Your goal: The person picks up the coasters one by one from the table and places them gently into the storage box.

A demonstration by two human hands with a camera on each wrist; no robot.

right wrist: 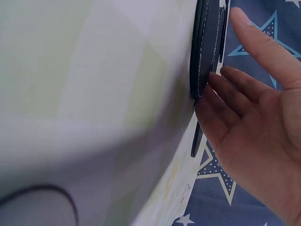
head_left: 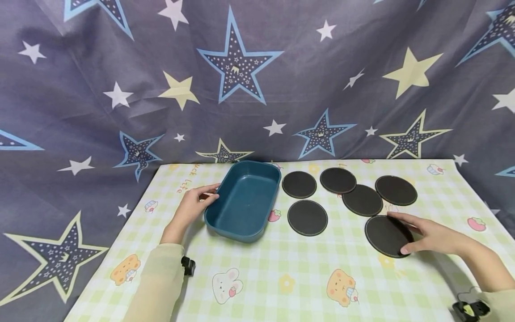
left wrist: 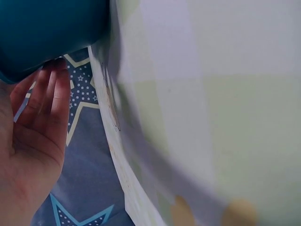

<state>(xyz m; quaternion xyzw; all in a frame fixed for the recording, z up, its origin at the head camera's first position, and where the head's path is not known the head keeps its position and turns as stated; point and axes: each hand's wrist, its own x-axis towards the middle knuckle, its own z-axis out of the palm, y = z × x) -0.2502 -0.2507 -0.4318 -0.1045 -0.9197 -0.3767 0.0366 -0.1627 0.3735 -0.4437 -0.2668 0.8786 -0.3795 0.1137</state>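
Blue dish point(head_left: 243, 203): one, rectangular, round-cornered, deep-walled. Placed at the centre of the head view, a little low, its long sides aslant; nothing visible inside.

Black discs point(head_left: 307, 218): six, flat and round, each with a thin pale line near the edge. Five spread from the centre to the right of the head view; two of these overlap at the edges. The sixth, the nearest disc point(head_left: 386, 237), sits lower right.

Left grip point(head_left: 192, 205): bare hand at the left side of the blue dish, thumb over the rim, fingers against the outer wall, the rim held between.

Right grip point(head_left: 438, 235): bare hand, thumb and fingers spread wide at the right part of the nearest disc. Fingertips lie at its edge; the thumb appears apart from it in the right wrist view. Firm hold: cannot tell.

Tabletop point(head_left: 257, 259): pale checked cover with printed figures, beneath all items.

Step in hand, as judged: taking up the nearest disc while the blue dish is steadied.

Next move, as judged: calls for right thumb and fingers drawing together on the disc's edge, then a level lift, with the left grip kept firm.
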